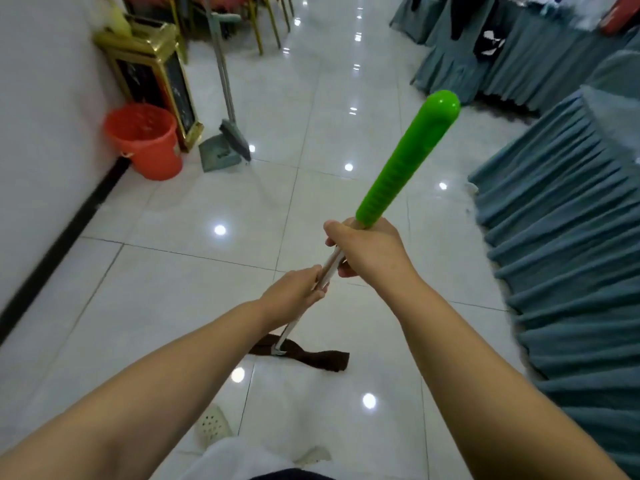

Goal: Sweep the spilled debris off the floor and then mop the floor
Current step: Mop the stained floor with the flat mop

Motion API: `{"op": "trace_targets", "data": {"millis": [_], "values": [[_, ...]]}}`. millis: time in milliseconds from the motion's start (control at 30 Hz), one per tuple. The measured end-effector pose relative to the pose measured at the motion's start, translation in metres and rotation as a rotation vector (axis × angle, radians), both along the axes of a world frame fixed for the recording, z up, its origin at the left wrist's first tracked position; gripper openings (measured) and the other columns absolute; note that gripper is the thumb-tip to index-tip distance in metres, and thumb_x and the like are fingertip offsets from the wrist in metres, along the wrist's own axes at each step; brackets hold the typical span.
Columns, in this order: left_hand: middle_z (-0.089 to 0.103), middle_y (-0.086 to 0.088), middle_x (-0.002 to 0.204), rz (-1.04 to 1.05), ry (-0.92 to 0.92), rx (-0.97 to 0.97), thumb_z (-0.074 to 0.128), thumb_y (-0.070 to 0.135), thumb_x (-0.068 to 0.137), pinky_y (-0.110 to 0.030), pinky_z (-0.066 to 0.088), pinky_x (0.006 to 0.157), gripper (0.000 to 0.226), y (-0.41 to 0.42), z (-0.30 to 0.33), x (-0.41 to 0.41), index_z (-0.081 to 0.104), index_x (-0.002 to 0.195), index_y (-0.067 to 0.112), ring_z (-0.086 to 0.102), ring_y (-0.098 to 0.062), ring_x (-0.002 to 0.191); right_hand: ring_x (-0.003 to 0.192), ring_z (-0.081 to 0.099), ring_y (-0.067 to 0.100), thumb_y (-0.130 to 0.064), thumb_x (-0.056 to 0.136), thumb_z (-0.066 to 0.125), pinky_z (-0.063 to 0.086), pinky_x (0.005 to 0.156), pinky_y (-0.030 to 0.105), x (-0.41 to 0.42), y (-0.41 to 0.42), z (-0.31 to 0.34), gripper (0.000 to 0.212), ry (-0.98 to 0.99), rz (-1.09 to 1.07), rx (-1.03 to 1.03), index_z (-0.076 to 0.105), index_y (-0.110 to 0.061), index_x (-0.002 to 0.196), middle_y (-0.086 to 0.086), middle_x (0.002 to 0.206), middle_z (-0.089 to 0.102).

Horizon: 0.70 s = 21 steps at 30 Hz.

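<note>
I hold a mop with a metal pole and a bright green handle (408, 157) that points up and to the right. My right hand (367, 249) grips the pole just below the green grip. My left hand (294, 294) grips the pole lower down. The dark brown mop cloth (311, 356) lies flat on the glossy white tile floor (194, 271) just in front of my feet. A grey broom and dustpan (225, 147) stand together by the left wall, apart from me.
An orange bucket (145, 140) and a gold-trimmed bin (156, 74) stand against the left wall. Tables with pleated teal skirts (561, 254) line the right side. Chairs with gold legs (263, 26) stand at the far end. My pale shoes (213, 426) show at the bottom.
</note>
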State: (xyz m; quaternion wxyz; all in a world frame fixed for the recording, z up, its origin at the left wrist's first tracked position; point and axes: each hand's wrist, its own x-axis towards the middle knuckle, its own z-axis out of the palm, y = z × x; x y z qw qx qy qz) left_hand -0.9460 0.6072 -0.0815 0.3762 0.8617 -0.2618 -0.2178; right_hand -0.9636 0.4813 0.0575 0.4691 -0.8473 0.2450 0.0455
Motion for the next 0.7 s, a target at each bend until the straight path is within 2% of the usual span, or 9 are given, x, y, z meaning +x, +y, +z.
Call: {"op": "trace_targets", "data": {"millis": [133, 233, 333, 500, 700], "values": [[0.063, 0.006, 0.093, 0.102, 0.047, -0.021, 0.054, 0.028, 0.092, -0.039, 0.052, 0.080, 0.007, 0.059, 0.004, 0.025, 0.053, 0.098, 0.025, 0.060, -0.015, 0.086, 0.059, 0.070, 0.021, -0.047, 0.067, 0.061, 0.061, 0.067, 0.042, 0.032, 0.061, 0.005, 0.034, -0.002, 0.103, -0.009, 0.071, -0.017, 0.078, 0.001, 0.063, 0.068], [0.065, 0.005, 0.097, 0.181, 0.049, -0.012, 0.055, 0.029, 0.091, -0.036, 0.050, 0.080, 0.011, 0.108, 0.003, 0.045, 0.054, 0.102, 0.027, 0.060, -0.016, 0.088, 0.059, 0.071, 0.021, -0.050, 0.064, 0.063, 0.061, 0.068, 0.043, 0.058, 0.104, 0.006, 0.032, -0.008, 0.163, 0.014, 0.071, -0.020, 0.074, -0.001, 0.061, 0.068], [0.065, 0.007, 0.092, 0.259, 0.051, -0.033, 0.058, 0.030, 0.090, -0.033, 0.049, 0.077, 0.008, 0.160, 0.003, 0.064, 0.053, 0.095, 0.033, 0.060, -0.015, 0.086, 0.058, 0.071, 0.020, -0.052, 0.065, 0.065, 0.061, 0.068, 0.044, 0.085, 0.152, 0.003, 0.029, -0.022, 0.229, 0.012, 0.070, -0.024, 0.068, 0.000, 0.062, 0.069], [0.065, 0.011, 0.087, 0.381, 0.036, -0.038, 0.059, 0.031, 0.089, -0.025, 0.049, 0.071, 0.007, 0.243, 0.002, 0.092, 0.056, 0.095, 0.033, 0.061, -0.012, 0.083, 0.058, 0.070, 0.017, -0.058, 0.062, 0.062, 0.061, 0.066, 0.043, 0.126, 0.234, 0.001, 0.038, -0.060, 0.347, 0.034, 0.068, -0.021, 0.070, -0.003, 0.063, 0.070], [0.067, 0.006, 0.090, 0.531, 0.026, -0.041, 0.062, 0.028, 0.088, -0.036, 0.052, 0.077, 0.009, 0.319, 0.002, 0.121, 0.057, 0.094, 0.032, 0.062, -0.014, 0.084, 0.057, 0.069, 0.019, -0.056, 0.066, 0.063, 0.061, 0.064, 0.044, 0.174, 0.313, -0.004, 0.038, -0.097, 0.490, 0.050, 0.067, -0.019, 0.069, -0.001, 0.067, 0.070]]}}
